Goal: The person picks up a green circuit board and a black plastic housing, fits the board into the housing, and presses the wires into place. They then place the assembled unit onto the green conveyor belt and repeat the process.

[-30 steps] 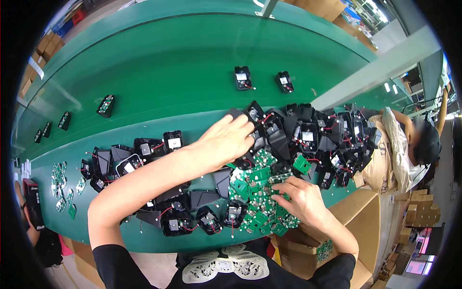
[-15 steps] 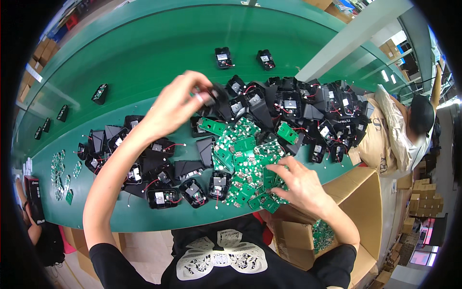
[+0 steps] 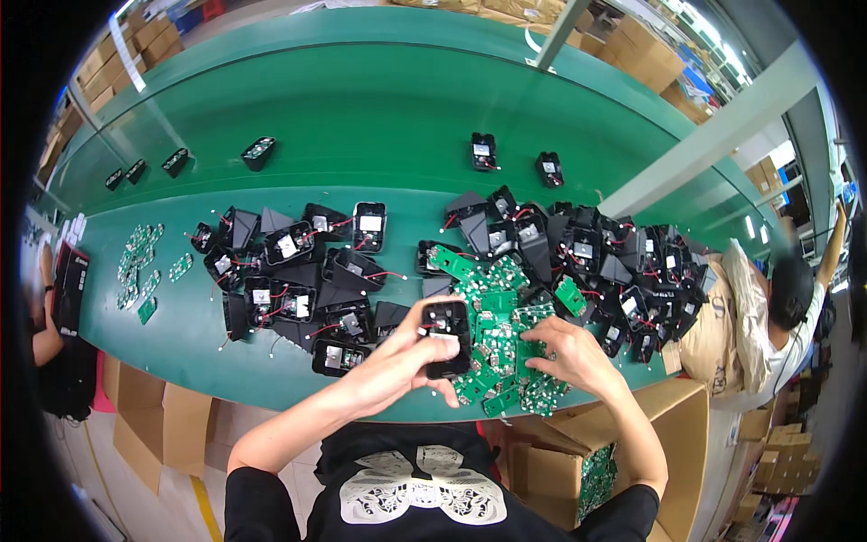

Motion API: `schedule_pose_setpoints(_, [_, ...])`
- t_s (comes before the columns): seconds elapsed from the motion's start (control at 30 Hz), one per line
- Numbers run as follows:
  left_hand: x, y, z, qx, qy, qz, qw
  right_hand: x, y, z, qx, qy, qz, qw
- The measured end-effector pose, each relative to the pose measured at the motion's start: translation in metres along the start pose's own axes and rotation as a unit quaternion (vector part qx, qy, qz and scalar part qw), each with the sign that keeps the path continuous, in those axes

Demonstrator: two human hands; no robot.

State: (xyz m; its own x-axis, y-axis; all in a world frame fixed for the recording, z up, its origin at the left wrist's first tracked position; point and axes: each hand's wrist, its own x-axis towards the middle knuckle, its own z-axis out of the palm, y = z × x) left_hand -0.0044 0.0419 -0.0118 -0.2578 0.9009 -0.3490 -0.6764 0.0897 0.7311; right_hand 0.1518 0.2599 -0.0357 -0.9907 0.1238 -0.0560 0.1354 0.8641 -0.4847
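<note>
My left hand (image 3: 406, 361) is closed round a black plastic housing (image 3: 449, 334), its open side facing up with a pale part inside. It is held just left of a heap of green circuit boards (image 3: 495, 303). My right hand (image 3: 573, 357) rests on the heap's right side, its thumb and fingers curled about the edges of a circuit board (image 3: 525, 352). The fingers partly cover that board. Many more black housings with red wires (image 3: 293, 303) lie to the left, and another pile of housings (image 3: 582, 253) lies to the right.
Two housings (image 3: 483, 152) sit on the green belt behind the table, and several more stand farther left. Loose boards (image 3: 140, 262) lie at the table's left. A cardboard box (image 3: 668, 425) with boards inside stands at my right. Co-workers (image 3: 795, 298) are at both sides.
My left hand has come from the far piles toward me with the housing, now over the near side of the boards. My right hand stays at the heap. The view has shifted.
</note>
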Motion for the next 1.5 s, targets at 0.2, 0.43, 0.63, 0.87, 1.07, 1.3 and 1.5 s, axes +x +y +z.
schedule_pose_setpoints(0.2, [-0.011,-0.006,-0.011,-0.1,-0.13,-0.019,0.986,0.016,-0.001,-0.051,0.325,-0.054,0.193,0.924])
schedule_pose_setpoints(0.43, [-0.012,-0.007,-0.005,-0.082,-0.111,-0.011,0.99,0.011,-0.093,-0.04,-0.071,0.335,-0.169,0.924])
schedule_pose_setpoints(0.63, [-0.013,-0.006,-0.004,-0.08,-0.112,-0.008,0.99,0.016,-0.096,-0.018,-0.031,0.268,-0.373,0.888])
schedule_pose_setpoints(0.87, [-0.012,-0.006,-0.008,-0.055,-0.125,0.017,0.99,0.018,-0.094,-0.017,-0.053,0.245,-0.374,0.893])
schedule_pose_setpoints(1.07, [-0.012,-0.004,-0.007,-0.041,-0.116,0.017,0.992,0.016,-0.094,-0.014,-0.046,0.254,-0.373,0.891])
schedule_pose_setpoints(1.3, [-0.012,-0.005,-0.006,-0.002,-0.104,0.012,0.995,0.014,-0.098,-0.014,-0.036,0.25,-0.376,0.891])
schedule_pose_setpoints(1.5, [-0.019,-0.004,-0.001,-0.103,-0.13,-0.003,0.986,0.012,-0.097,-0.009,-0.054,0.215,-0.372,0.901])
